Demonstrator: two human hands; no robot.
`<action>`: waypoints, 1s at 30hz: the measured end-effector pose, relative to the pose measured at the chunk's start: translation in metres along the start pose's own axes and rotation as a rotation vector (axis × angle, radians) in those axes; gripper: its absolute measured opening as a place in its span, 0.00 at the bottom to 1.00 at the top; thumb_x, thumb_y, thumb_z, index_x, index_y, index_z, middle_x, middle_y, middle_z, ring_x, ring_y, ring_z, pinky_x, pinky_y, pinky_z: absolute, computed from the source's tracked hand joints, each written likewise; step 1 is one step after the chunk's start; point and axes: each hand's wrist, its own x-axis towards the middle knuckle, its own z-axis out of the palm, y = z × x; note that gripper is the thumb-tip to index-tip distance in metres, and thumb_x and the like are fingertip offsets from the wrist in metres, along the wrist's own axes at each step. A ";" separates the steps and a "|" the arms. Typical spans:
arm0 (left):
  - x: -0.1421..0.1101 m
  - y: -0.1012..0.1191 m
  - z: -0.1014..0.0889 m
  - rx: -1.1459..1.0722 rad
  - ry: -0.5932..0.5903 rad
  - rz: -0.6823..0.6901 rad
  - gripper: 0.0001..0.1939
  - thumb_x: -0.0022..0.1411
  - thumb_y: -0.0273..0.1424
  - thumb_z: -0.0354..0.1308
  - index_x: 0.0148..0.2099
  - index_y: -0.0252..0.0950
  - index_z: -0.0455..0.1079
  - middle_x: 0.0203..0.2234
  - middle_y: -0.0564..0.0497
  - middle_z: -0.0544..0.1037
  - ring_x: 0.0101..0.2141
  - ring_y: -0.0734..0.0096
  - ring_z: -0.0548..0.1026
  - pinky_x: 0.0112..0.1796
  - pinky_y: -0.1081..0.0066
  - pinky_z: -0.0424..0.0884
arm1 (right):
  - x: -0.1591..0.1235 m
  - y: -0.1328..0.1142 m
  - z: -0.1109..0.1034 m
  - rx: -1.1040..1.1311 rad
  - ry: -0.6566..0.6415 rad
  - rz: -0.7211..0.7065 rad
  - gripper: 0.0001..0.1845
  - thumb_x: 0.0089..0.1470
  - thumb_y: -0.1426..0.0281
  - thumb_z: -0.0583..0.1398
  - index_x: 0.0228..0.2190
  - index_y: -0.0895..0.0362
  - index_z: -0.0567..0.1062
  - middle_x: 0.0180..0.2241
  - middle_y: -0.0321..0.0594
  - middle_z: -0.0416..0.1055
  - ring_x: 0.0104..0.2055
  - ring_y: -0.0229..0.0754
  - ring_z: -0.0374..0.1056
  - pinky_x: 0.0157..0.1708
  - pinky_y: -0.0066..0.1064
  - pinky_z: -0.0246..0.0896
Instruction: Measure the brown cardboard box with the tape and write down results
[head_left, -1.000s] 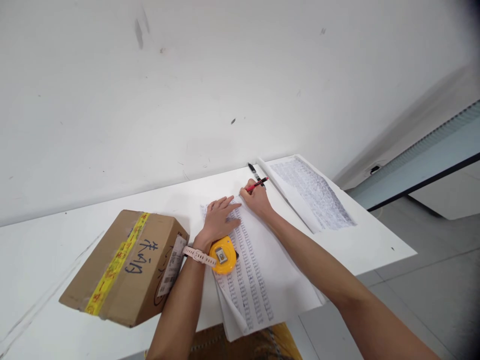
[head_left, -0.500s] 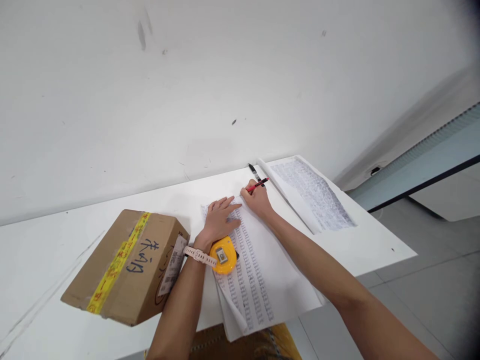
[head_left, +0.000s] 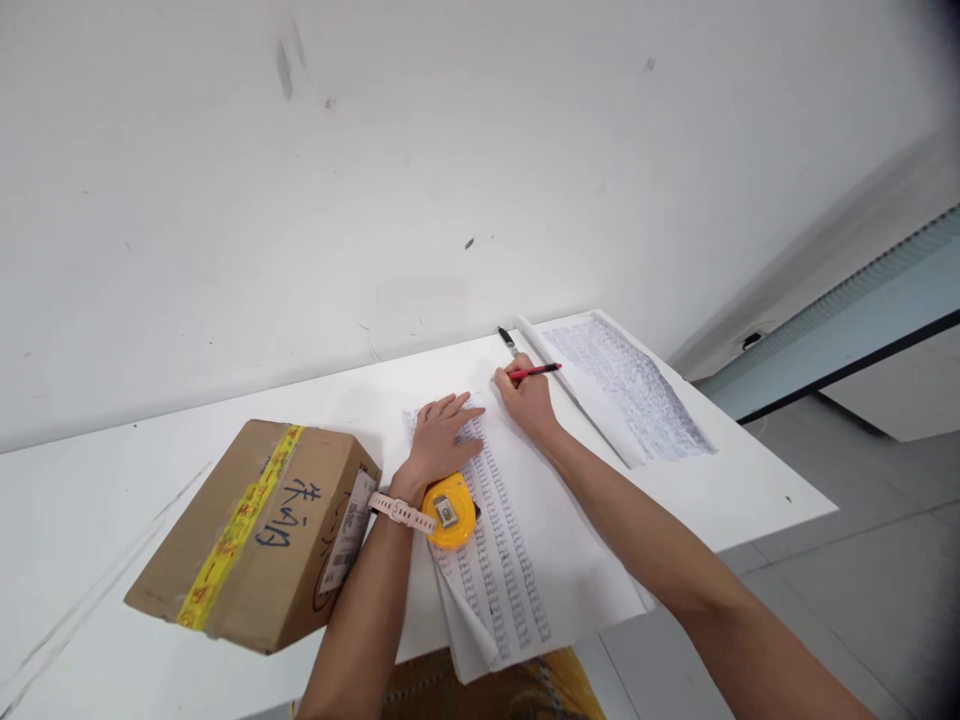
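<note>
My right hand [head_left: 527,400] grips a red pen [head_left: 536,371] near the top of a written sheet of paper [head_left: 555,560]; the pen's tip is hidden by my fingers. Flat on the same paper, over its columns of handwriting, lies my left hand [head_left: 440,440] with fingers spread. A yellow tape measure [head_left: 452,512] rests on the sheet beside my left wrist, close to the pale watch band [head_left: 403,511]. Left of that forearm stands a taped cardboard box [head_left: 262,530] with handwriting on top and a label on its side.
A black marker [head_left: 507,340] lies beyond my right hand, partly covered by it. To the right is another sheet [head_left: 630,390] dense with writing. The white table [head_left: 67,520] meets a wall [head_left: 375,180] at the back, and its right edge drops to a tiled floor [head_left: 840,520].
My right hand has shifted slightly to the right, and the red pen now leans flatter toward the right. My left hand, the tape measure and the box stay in place.
</note>
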 end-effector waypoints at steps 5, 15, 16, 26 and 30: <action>-0.001 -0.001 0.000 -0.019 -0.001 0.009 0.25 0.60 0.34 0.57 0.61 0.46 0.68 0.68 0.53 0.58 0.68 0.57 0.51 0.64 0.51 0.43 | 0.002 0.015 -0.028 -0.210 -0.074 -0.366 0.09 0.60 0.69 0.53 0.39 0.53 0.73 0.37 0.42 0.70 0.40 0.45 0.66 0.41 0.37 0.62; -0.028 0.030 -0.021 -0.088 0.307 -0.027 0.17 0.63 0.26 0.54 0.54 0.37 0.71 0.57 0.43 0.73 0.58 0.56 0.67 0.59 0.52 0.59 | 0.007 0.025 -0.029 -0.511 -0.032 -0.433 0.32 0.51 0.86 0.48 0.54 0.56 0.72 0.38 0.46 0.74 0.43 0.49 0.65 0.45 0.38 0.61; -0.041 0.036 -0.024 -0.078 0.358 -0.006 0.14 0.64 0.26 0.53 0.51 0.38 0.71 0.52 0.44 0.76 0.55 0.56 0.70 0.56 0.53 0.62 | 0.006 0.025 -0.029 -0.502 -0.008 -0.423 0.32 0.51 0.86 0.48 0.54 0.57 0.71 0.38 0.45 0.74 0.43 0.48 0.65 0.45 0.38 0.61; -0.124 0.046 0.025 0.052 0.429 -0.093 0.31 0.55 0.29 0.64 0.61 0.37 0.61 0.48 0.43 0.74 0.48 0.51 0.69 0.50 0.52 0.67 | 0.009 0.025 -0.028 -0.356 0.144 -0.323 0.30 0.50 0.85 0.47 0.50 0.56 0.73 0.37 0.43 0.75 0.43 0.47 0.67 0.45 0.36 0.63; -0.149 0.064 0.020 -0.175 0.502 -0.232 0.35 0.54 0.34 0.66 0.62 0.35 0.60 0.47 0.40 0.73 0.48 0.52 0.72 0.49 0.54 0.69 | 0.004 -0.016 -0.045 -0.259 0.172 -0.284 0.26 0.56 0.82 0.47 0.50 0.57 0.74 0.41 0.48 0.75 0.47 0.49 0.67 0.50 0.40 0.61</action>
